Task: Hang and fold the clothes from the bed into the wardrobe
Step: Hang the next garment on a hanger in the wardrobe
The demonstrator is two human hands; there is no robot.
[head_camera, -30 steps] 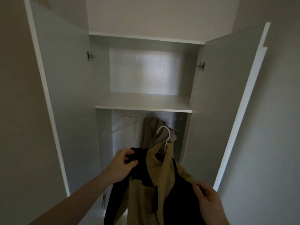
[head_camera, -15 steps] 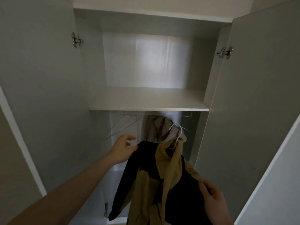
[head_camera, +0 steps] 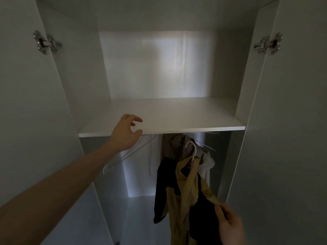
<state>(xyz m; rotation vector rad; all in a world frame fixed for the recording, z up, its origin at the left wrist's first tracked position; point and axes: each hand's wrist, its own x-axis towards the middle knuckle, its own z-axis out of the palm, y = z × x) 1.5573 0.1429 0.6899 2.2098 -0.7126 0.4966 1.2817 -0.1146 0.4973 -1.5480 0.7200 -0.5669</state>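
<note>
The jacket [head_camera: 185, 197] is tan and black: a tan front panel and collar in the middle, with black sleeves and side panels falling on both sides. It sits on a white hanger [head_camera: 192, 151] whose hook stands above the collar, and the whole garment hangs inside the lower compartment of the wardrobe [head_camera: 247, 103], below the shelf and right of centre. Its cloth droops in loose folds, the left black sleeve dangling free, the lower hem running out of view at the bottom edge.

The right hand [head_camera: 230, 225] is at the lower right, its thumb and fingers pinching the jacket's right edge where tan cloth meets black. The left hand [head_camera: 126, 133] is raised on an outstretched bare forearm to the front edge of the shelf [head_camera: 177, 117]; its fingers are loosely spread and slightly bent, holding nothing, with the thumb close to the shelf's front lip. Whether it touches the lip cannot be told.

Behind the jacket hang other garments: a brownish one [head_camera: 174, 145] and a white one [head_camera: 206, 163] just to its right. To the left, behind the raised wrist, empty wire hangers [head_camera: 134, 152] hang under the shelf. Both wardrobe doors stand open, with metal hinges at the upper left [head_camera: 46, 42] and upper right [head_camera: 268, 44].
</note>
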